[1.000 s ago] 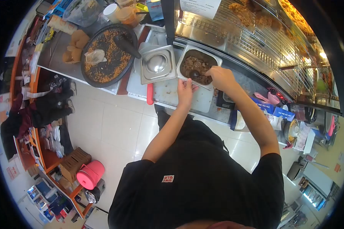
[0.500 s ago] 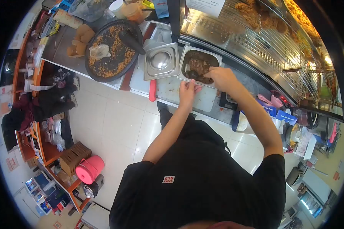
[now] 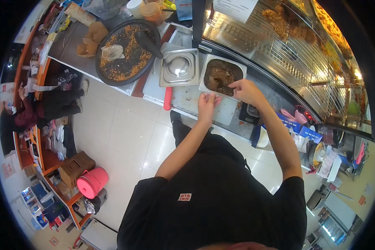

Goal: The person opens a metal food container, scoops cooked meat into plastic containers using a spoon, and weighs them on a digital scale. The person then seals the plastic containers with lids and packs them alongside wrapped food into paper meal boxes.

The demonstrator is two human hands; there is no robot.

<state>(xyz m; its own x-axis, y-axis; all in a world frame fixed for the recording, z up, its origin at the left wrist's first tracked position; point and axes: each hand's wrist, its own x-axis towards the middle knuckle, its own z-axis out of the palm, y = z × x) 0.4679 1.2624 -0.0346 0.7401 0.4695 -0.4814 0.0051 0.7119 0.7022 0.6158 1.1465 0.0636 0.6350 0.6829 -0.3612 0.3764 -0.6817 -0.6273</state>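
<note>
A steel food pan [image 3: 203, 85] holding brown, chunky food [image 3: 221, 77] stands on the counter in front of me. My left hand [image 3: 207, 106] pinches its near rim, thumb and fingers closed on the edge. Over the pan's right near corner is my right hand [image 3: 246, 91], fingers pinched together and pointing into the food. A dark, thin piece seems to run from those fingertips into the pan, but its kind is unclear. The domed steel lid [image 3: 179, 66] lies just left of the pan, on a white cutting board [image 3: 187, 98]. A red-handled tool [image 3: 167, 98] sticks out below the lid.
A large stone mortar [image 3: 108, 73] with orange crumbs, a plastic bag and a pestle [image 3: 148, 43] is at the left. Glass display shelves [image 3: 279, 54] with fried food rise behind the pan. A small dark scale [image 3: 249, 112] sits at right. Another person [image 3: 50, 106] stands far left.
My right hand has drawn back slightly toward the pan's right near corner, showing more of the food. My left hand stays at the near rim. The whole view has shifted a little.
</note>
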